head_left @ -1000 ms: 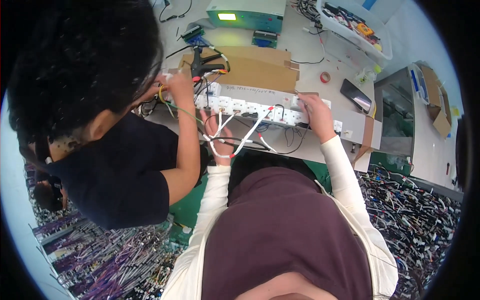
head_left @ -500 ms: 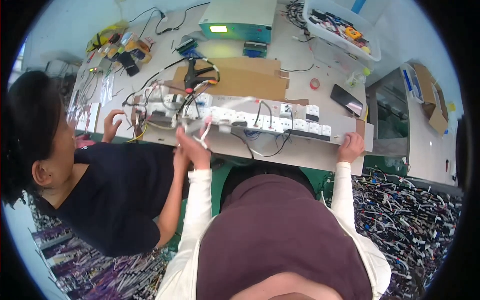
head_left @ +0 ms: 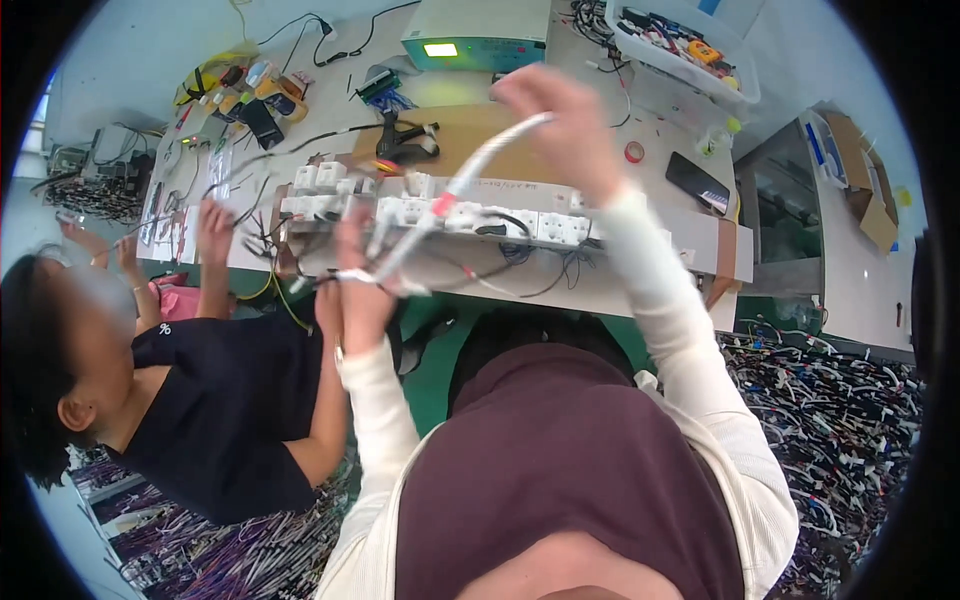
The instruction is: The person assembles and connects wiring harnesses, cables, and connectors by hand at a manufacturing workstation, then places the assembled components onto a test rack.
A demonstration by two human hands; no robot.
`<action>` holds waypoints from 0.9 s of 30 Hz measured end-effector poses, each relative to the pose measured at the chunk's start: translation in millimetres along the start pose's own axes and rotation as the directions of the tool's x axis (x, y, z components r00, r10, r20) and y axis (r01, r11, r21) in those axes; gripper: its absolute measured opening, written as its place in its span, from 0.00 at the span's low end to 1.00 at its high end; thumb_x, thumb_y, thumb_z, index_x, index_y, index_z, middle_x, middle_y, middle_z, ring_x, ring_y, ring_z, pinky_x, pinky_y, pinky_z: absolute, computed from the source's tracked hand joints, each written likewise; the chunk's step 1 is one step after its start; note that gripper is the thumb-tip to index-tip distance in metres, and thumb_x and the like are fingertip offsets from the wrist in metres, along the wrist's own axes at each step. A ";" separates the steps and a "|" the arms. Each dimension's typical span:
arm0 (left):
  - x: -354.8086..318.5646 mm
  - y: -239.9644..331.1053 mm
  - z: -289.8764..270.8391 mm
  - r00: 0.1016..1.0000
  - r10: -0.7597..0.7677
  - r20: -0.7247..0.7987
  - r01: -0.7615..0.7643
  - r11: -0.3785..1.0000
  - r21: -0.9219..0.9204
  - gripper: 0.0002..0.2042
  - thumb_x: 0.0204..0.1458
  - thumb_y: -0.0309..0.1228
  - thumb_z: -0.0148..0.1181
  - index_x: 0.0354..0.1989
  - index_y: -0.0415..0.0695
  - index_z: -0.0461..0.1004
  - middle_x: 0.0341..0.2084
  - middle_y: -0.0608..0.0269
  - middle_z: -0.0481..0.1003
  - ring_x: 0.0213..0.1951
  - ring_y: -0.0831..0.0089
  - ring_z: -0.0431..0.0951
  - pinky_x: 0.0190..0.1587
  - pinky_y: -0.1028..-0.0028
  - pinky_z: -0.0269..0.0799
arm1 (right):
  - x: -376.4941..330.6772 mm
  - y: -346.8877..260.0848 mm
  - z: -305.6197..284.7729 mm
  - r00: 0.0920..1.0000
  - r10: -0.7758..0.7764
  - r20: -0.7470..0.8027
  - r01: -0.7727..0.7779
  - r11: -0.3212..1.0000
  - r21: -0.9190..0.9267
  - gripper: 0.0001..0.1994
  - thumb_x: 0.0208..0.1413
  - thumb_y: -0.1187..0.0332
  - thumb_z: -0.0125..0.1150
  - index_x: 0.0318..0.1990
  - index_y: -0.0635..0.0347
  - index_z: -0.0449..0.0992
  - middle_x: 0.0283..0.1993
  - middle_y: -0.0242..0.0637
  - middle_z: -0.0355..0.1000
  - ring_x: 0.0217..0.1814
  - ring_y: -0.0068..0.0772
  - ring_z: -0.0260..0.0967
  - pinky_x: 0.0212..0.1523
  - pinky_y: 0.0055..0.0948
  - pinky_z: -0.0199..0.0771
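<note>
A white-sleeved cable (head_left: 478,172) with a red band stretches slantwise over the board. Its upper end meets my right hand (head_left: 568,125), which is raised high with bent, blurred fingers closed about the cable. At the lower end, my left hand (head_left: 366,298) grips the cable bundle in front of the board's left half; motion smears its fingers. Beneath the cable lies a long board with a row of white sockets (head_left: 562,228), black leads and loose wires. My right forearm hides part of its right half.
On the left, a co-worker in a dark shirt (head_left: 220,400) has one hand (head_left: 215,230) near the board's left end. Behind stand a black clamp-like tool (head_left: 400,140), a lit-screen instrument (head_left: 475,45) and a parts bin (head_left: 690,80). A phone (head_left: 697,183) lies right.
My right hand has left the board's right end and risen over its middle to the cable. My left hand has shifted left and down. The cable is now stretched up; the co-worker's head has moved.
</note>
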State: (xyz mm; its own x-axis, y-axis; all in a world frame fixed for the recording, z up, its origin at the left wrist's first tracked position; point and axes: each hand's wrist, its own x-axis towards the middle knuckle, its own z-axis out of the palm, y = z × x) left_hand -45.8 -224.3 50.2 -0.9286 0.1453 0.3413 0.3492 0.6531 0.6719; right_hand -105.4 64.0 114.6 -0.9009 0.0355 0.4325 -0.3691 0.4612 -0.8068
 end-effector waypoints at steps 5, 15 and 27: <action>-125.8 -90.2 -10.7 0.502 -0.098 0.860 0.748 0.548 -0.374 0.40 0.51 0.28 0.65 0.73 0.39 0.52 0.71 0.51 0.55 0.70 0.59 0.59 0.69 0.63 0.57 | -84.4 -69.8 -186.3 0.369 -0.386 0.845 0.140 0.922 0.360 0.31 0.50 0.56 0.75 0.50 0.77 0.73 0.50 0.53 0.73 0.46 0.44 0.74 0.52 0.43 0.72; -40.2 -106.8 -22.9 0.847 -0.530 0.031 0.272 0.382 -0.884 0.29 0.69 0.44 0.38 0.72 0.37 0.51 0.68 0.44 0.58 0.69 0.54 0.60 0.72 0.57 0.49 | -134.9 125.4 7.5 0.985 0.136 -0.104 -0.171 0.770 -0.615 0.21 0.53 0.56 0.68 0.48 0.61 0.77 0.41 0.41 0.77 0.43 0.44 0.75 0.42 0.36 0.75; 183.5 -311.2 94.3 0.883 -0.302 0.360 0.467 0.481 -0.742 0.46 0.52 0.41 0.66 0.72 0.35 0.43 0.69 0.39 0.52 0.66 0.50 0.61 0.67 0.58 0.59 | -69.0 108.7 -29.0 0.831 0.553 0.062 -0.498 0.689 0.527 0.11 0.55 0.72 0.61 0.43 0.68 0.80 0.34 0.37 0.78 0.34 0.21 0.73 0.38 0.22 0.72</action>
State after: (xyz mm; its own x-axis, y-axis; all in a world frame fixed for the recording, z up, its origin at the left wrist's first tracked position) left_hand -336.6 -330.8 -158.3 -0.9703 0.1982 -0.1384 -0.1729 -0.1692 0.9703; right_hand -76.7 137.3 8.8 -0.9669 0.2296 -0.1116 0.0739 -0.1667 -0.9832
